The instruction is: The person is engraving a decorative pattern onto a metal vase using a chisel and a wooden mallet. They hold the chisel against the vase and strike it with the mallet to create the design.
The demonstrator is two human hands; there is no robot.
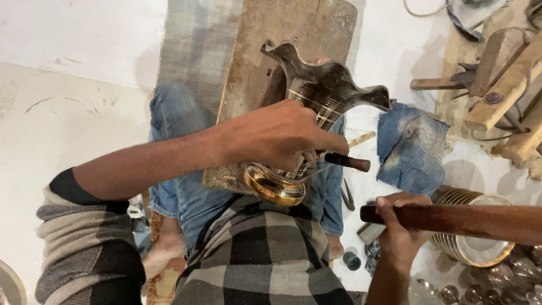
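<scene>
Left hand (276,135) gripping brass vase (307,124) (perhaps with chisel (345,161)), right hand (398,217) around wooden handle (451,219).

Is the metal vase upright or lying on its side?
On its side: the vase lies along the board, its brass foot facing the person.

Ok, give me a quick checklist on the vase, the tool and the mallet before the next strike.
1. Left hand grips the metal vase: ok.
2. Vase rests on the wooden board over the lap: ok.
3. Small dark-handled tool pinched in left fingers: ok.
4. Tool tip seated on the vase: cannot tell, hidden by the hand.
5. Right hand closed on the wooden mallet handle: ok.
6. Mallet head position: cannot tell, out of frame.
</scene>
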